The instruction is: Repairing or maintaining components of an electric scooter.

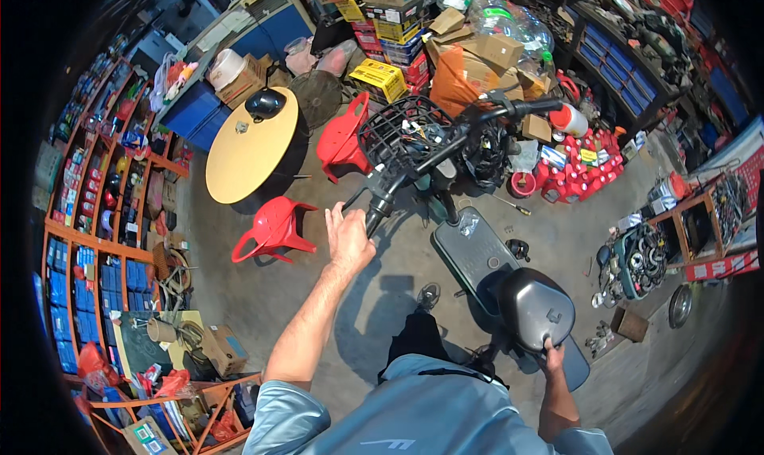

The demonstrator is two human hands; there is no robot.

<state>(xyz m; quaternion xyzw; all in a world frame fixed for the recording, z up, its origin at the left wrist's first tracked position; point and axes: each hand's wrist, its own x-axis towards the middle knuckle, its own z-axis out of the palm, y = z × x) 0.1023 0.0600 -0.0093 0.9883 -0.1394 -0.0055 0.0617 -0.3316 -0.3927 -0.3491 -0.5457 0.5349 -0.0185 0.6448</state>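
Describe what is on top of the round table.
A shiny black rounded object and a small, indistinct item rest on the round table. The surface directly beneath them is hidden.

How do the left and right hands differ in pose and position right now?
The left hand is at the handlebar grip; the right hand is farther back, at the rear edge of the dark seat.
The left hand has fingers extended and in view; the right hand shows mainly its thumb, other fingers mostly hidden.
Both are bare.
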